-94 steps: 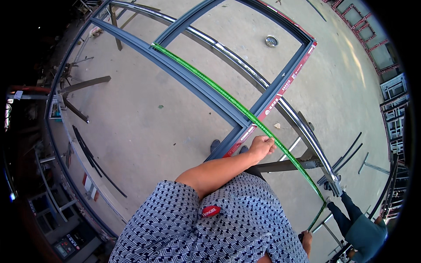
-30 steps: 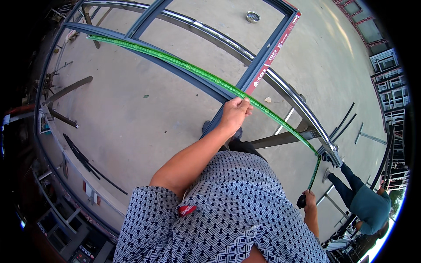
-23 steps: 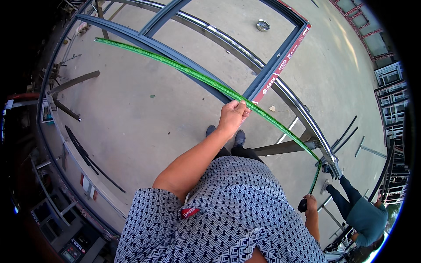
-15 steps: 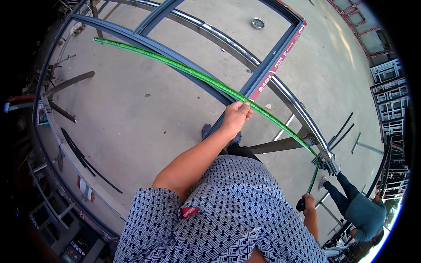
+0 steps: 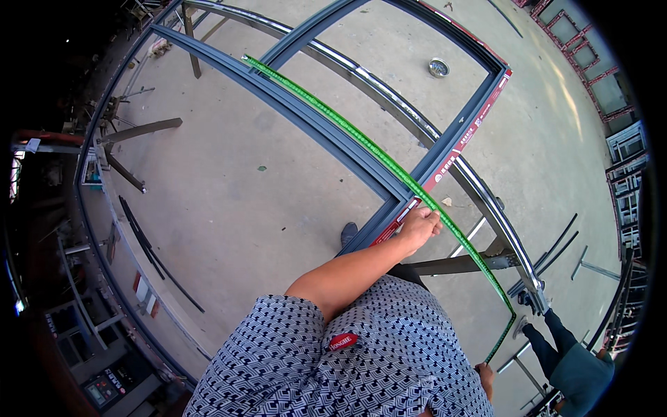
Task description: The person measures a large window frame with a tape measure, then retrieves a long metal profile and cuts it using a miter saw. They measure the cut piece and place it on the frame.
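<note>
A long green tape measure blade [image 5: 354, 130] stretches diagonally over a dark grey window or door frame [image 5: 299, 115]. Its free end lies by the crossbar joint at the upper left. My left hand [image 5: 419, 229] pinches the blade just past the frame's near corner, where red printed film covers the outer side. Beyond that hand the blade runs down to the right and folds sharply back toward my right hand [image 5: 486, 377]. My right hand is closed low beside my shirt, where the blade ends; the tape's case is hidden behind the shirt.
Under the frame runs a curved-looking metal support rail [image 5: 389, 97] with angled legs. A metal bowl [image 5: 438, 67] sits on the concrete floor. At the lower right a person [image 5: 583, 379] in a dark top bends over. Dark strips [image 5: 142, 240] lie on the left.
My view has shifted, so the frame appears lower and further right. The blade now lies along the frame's rail, its end nearer the crossbar. The tape case has gone out of sight.
</note>
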`<move>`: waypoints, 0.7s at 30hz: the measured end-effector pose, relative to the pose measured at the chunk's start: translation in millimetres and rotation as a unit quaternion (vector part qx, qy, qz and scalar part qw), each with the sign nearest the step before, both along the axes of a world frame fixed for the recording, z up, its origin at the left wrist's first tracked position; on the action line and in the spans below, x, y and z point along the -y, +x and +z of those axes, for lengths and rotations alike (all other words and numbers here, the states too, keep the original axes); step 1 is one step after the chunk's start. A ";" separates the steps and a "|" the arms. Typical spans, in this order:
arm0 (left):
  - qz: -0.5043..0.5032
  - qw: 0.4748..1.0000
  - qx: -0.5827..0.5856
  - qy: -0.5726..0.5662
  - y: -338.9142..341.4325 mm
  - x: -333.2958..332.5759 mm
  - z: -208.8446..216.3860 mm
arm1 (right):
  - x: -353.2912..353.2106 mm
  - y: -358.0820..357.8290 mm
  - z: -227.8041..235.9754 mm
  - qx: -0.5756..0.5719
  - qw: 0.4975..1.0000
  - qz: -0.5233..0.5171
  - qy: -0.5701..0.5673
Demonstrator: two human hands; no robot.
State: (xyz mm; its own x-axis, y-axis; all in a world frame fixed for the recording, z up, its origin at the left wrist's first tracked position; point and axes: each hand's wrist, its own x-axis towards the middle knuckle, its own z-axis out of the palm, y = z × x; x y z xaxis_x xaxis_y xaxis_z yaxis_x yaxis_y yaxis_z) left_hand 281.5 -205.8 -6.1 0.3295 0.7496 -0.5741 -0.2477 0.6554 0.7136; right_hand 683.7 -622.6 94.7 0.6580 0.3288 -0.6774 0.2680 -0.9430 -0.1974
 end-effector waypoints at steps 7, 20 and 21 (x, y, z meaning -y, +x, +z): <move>-0.005 1.000 0.008 -0.025 9.0 3.3 -1.5 | 23.1 3.3 6.8 -0.037 0.990 -0.125 0.052; 0.006 0.999 0.043 -0.032 14.6 6.1 -5.6 | 5.9 -4.7 24.8 0.025 0.998 -0.044 -0.029; 0.006 0.999 0.041 -0.030 14.6 6.0 -4.6 | 7.3 0.8 22.7 0.023 0.998 -0.040 -0.037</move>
State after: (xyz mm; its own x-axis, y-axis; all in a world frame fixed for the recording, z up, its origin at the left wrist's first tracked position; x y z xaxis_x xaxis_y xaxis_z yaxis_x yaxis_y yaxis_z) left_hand 296.1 -211.8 -10.7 0.3677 0.7192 -0.5896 -0.3114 0.6926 0.6506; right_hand 684.6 -629.9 117.3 0.7113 0.2239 -0.6663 0.1979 -0.9734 -0.1158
